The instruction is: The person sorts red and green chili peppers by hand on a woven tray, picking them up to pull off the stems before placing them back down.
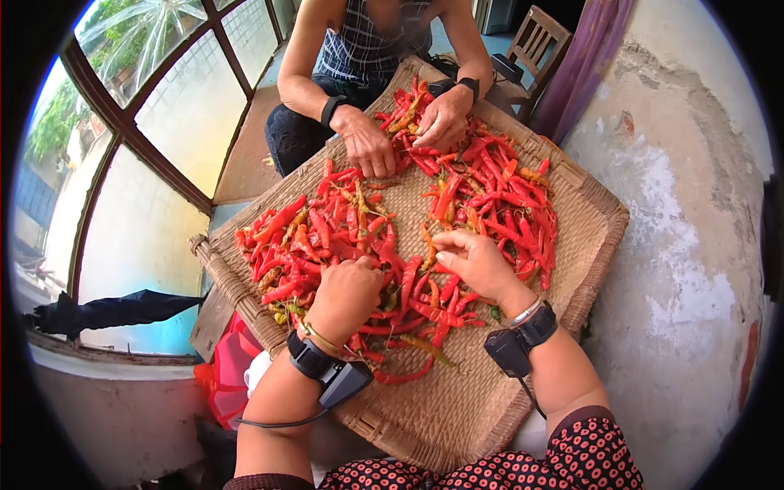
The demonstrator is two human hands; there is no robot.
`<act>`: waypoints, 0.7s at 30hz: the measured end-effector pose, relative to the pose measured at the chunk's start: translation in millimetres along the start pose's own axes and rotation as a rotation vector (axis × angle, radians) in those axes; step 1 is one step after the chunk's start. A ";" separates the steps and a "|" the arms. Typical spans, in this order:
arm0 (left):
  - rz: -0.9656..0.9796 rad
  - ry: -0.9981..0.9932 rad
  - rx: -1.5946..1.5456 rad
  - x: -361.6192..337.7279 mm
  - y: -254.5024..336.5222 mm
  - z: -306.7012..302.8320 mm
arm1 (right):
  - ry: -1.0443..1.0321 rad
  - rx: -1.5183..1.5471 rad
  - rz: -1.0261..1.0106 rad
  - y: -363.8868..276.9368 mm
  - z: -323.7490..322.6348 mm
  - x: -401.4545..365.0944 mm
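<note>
Red chili peppers (pixel 523 216), with some orange and brownish ones among them, lie in heaps on a large woven tray (pixel 457 400). My left hand (pixel 347 296) rests in the left heap with its fingers curled down among the peppers. What those fingers hold is hidden beneath the hand. Near the middle of the tray, my right hand (pixel 476 260) has thumb and forefinger brought together at a shrivelled orange chili pepper (pixel 429 247). Black devices are strapped to both my wrists, with a bracelet on each.
Across the tray sits another person, whose two hands (pixel 366 145) work in the far peppers. A wooden chair (pixel 539 49) stands behind. At left are framed windows, a folded dark umbrella (pixel 122 310) and a red-pink bag (pixel 230 371). A worn plaster wall (pixel 670 229) rises at right.
</note>
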State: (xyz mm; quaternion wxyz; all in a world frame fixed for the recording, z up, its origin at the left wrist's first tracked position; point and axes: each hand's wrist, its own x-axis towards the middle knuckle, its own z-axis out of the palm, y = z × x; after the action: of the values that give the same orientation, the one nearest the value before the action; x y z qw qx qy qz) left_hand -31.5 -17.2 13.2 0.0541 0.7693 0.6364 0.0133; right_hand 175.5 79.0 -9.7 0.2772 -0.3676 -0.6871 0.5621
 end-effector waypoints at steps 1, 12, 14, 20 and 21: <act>0.008 -0.012 0.038 0.7 0.8 2.2 | -0.041 -0.067 0.000 3.1 1.5 -0.8; -0.011 0.099 -0.590 -5.7 1.0 -30.3 | -0.128 -0.335 -0.229 -16.9 14.4 -9.8; 0.017 0.110 -0.714 -6.7 1.6 -32.4 | -0.218 -0.316 -0.402 -21.8 15.5 -10.0; 0.072 0.117 -0.991 -5.2 7.9 -33.1 | -0.282 -0.319 -0.395 -11.6 18.4 -12.7; 0.033 0.174 -1.031 -4.6 8.3 -30.1 | -0.283 -0.320 -0.394 -14.7 18.1 -14.1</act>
State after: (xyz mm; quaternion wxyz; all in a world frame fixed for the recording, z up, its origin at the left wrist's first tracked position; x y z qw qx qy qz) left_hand -26.9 -21.2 44.1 0.3727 0.6486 0.5372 0.3896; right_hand 166.4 55.8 1.2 0.2209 -0.1839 -0.8570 0.4277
